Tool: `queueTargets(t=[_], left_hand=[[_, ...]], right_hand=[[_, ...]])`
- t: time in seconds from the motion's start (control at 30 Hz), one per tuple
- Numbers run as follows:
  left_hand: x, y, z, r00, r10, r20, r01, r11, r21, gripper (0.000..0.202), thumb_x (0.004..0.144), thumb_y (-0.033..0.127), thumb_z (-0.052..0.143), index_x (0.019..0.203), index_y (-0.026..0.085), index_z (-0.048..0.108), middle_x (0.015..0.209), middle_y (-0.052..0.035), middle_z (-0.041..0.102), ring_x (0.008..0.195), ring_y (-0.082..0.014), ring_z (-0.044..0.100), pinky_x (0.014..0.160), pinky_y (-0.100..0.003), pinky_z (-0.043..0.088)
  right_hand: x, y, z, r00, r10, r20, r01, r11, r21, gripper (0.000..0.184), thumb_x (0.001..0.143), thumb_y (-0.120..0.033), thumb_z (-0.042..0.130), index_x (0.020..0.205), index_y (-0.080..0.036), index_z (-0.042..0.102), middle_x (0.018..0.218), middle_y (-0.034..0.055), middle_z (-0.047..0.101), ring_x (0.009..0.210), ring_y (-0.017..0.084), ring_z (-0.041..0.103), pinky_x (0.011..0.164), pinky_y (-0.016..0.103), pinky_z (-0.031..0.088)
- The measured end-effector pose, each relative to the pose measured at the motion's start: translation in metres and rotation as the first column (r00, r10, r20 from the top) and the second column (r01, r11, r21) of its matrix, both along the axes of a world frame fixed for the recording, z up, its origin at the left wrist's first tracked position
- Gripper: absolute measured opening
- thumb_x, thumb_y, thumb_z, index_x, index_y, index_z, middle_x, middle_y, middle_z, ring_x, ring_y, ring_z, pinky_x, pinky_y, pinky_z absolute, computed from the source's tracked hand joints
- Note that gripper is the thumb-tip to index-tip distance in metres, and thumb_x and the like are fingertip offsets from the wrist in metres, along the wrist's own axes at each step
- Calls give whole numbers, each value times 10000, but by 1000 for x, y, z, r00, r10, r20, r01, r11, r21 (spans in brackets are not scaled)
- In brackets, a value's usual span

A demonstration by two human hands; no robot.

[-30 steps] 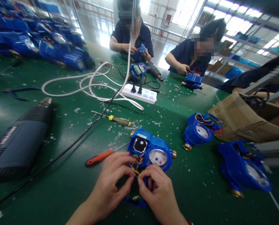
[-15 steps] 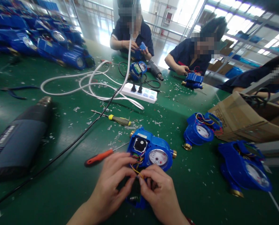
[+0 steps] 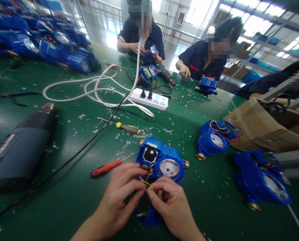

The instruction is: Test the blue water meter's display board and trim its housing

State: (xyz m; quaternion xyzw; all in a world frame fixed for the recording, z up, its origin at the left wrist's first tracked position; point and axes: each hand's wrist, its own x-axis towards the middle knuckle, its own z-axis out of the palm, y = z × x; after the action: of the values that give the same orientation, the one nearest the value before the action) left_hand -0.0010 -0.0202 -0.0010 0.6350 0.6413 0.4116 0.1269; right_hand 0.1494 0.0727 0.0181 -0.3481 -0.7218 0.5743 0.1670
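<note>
A blue water meter [image 3: 173, 154] with brass ends and a white round dial [image 3: 169, 168] lies in front of me, its side compartment uncovered. Thin coloured wires [image 3: 147, 182] run out of that compartment. My left hand [image 3: 123, 192] pinches the wires between thumb and fingers, with its other fingertips at the compartment's edge. Close against it, my right hand [image 3: 168, 197] is closed on the same wires, a yellow one showing at its fingertips. Below both hands sits a blue cover frame [image 3: 152, 217], partly hidden by them. An orange-handled screwdriver [image 3: 106, 168] lies left of the meter.
Two more blue meters [image 3: 216, 139] lie at right, near a cardboard box [image 3: 260, 124]. A heat gun [image 3: 21, 147] lies left; a black cable [image 3: 89, 142] crosses the green table. Beyond are a yellow-handled screwdriver [image 3: 128, 128], a power strip [image 3: 151, 99], piled meters [image 3: 61, 50] and co-workers.
My hands stay nearly in place, with the wires and blue frame shifted slightly between them. Across the table, a co-worker's hand has moved left, away from a blue meter.
</note>
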Motion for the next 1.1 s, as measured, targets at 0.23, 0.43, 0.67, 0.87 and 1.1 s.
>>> queueTargets(t=[0.23,0.43,0.67,0.87,1.1], left_hand=[[0,2,-2,1000,23,-16,-23,999,35,181,817,80,497,886,226,579,1127,-48,548,1169,-224,385,970,-429,328],[1,1,-4,997,61,-45,-58,995,76,205,807,71,521,894,235,607,1115,-43,558,1151,-222,411,952,-425,347],[0,2,-6,991,104,-89,-89,984,155,242,793,56,540,896,255,631,1096,-39,569,1118,-231,437,921,-437,363],[0,4,-6,977,149,-154,-120,976,183,233,755,41,586,895,222,630,1082,-55,589,1079,-230,472,885,-421,387],[12,0,7,948,264,-178,-201,929,311,137,705,59,649,800,158,634,682,-9,614,719,-156,540,698,-322,373]], right_hand=[[-2,0,-1,999,-22,-26,22,1000,-7,106,794,-204,586,739,-172,670,732,9,553,538,93,460,480,206,356],[-1,-4,-3,997,-61,-37,60,998,-15,111,795,-218,584,747,-174,674,751,19,562,539,97,462,468,206,358],[-2,-3,-3,997,-48,-52,47,999,-16,98,795,-217,590,748,-175,665,738,11,556,551,96,463,486,201,364],[-2,-7,-7,995,-86,-59,90,994,63,127,803,-219,562,755,-170,669,742,25,561,532,102,472,461,208,370],[-1,-13,-13,987,-148,-60,160,937,311,120,772,-136,570,738,-180,676,682,7,554,503,99,472,473,211,385]])
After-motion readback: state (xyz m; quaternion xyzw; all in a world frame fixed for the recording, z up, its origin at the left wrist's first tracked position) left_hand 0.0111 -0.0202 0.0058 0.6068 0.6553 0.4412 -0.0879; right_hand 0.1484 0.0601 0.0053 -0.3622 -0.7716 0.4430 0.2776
